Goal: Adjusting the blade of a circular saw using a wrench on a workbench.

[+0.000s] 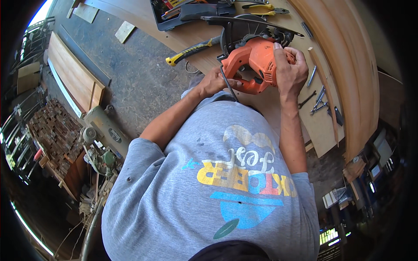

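An orange circular saw (262, 56) with a black base plate (257, 23) rests tilted on the wooden bench in front of me. My left hand (216, 81) is closed on the lower end of its rear handle, beside the dark power cord (227, 81). My right hand (291, 71) grips the motor housing from the right, thumb on top and fingers curled over its end. Just left of the saw lies a hammer (191, 51) with a yellow and black handle; its head is hidden behind the saw.
Yellow-handled pliers (265, 8) and a black toolbox (167, 19) lie beyond the saw. Several wrenches (320, 102) and a thin wood strip (324, 82) are on the right. A long curved wooden panel (355, 56) borders the bench. Boards (74, 69) and stacked wood pieces (54, 135) stand left.
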The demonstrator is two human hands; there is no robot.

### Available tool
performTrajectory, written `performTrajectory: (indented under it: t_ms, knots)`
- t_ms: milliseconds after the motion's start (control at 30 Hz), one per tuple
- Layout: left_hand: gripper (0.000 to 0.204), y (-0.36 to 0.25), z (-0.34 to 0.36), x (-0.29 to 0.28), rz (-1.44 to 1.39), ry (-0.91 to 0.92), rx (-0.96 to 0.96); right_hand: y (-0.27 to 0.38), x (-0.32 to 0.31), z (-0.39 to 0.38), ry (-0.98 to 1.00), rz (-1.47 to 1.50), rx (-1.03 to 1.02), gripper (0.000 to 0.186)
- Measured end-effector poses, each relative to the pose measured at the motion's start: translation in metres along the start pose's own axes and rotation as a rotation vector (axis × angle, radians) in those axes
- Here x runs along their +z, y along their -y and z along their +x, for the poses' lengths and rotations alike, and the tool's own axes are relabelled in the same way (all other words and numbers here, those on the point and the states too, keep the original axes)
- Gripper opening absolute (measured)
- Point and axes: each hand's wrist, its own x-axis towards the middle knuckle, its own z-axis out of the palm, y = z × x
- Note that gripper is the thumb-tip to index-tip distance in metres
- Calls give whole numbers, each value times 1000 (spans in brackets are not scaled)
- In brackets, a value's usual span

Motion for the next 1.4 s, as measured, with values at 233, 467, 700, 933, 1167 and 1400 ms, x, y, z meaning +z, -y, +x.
performTrajectory:
  t_ms: [233,467,700,933,1167,1400]
  knots:
    - [40,-3,-2,-12,0,81,17,1,3,-4,-24,-26,-20,42]
    - [36,-8,-7,-56,81,203,-71,4,9,-10,-45,-97,-68,39]
    - [41,-40,5,-89,-135,-100,25,1,10,-9,-78,-108,-134,33]
    - [56,-78,28,-91,-502,-236,138,4,12,-13,-69,-82,-177,29]
    - [51,-67,55,-86,-406,-239,254,0,14,-8,-56,-100,-146,29]
    - [48,-93,77,-81,-183,-271,376,-4,3,-7,-73,-84,-185,29]
